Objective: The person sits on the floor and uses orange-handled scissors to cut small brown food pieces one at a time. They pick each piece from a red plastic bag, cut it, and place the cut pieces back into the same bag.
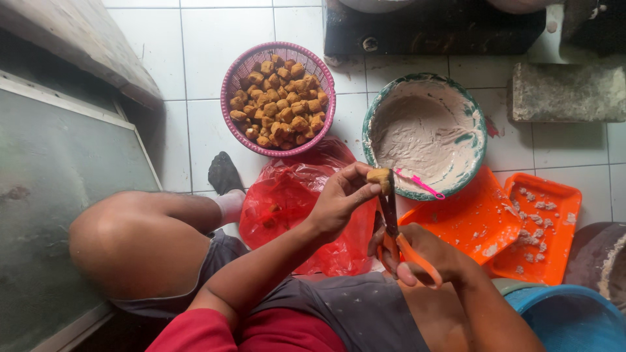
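Note:
My left hand (339, 199) pinches a small brown fried tofu puff (379, 177) between thumb and fingers. My right hand (427, 251) grips scissors with orange handles (417, 259); their blades (389, 208) point up at the puff. Both hands hover over my lap, just in front of a green-rimmed bowl (479, 124) smeared with pale grey paste. A pink utensil (420, 186) leans on the bowl's near rim. A pink woven basket (229, 85) piled with several more puffs sits on the white tiled floor to the left of the bowl.
A red plastic bag (287, 195) lies under my left hand. Two orange trays (554, 261) with white crumbs sit at right, a blue tub (574, 319) at bottom right. A grey stone block (567, 91) and a dark stove base (430, 29) stand behind. My bare knee (130, 241) is left.

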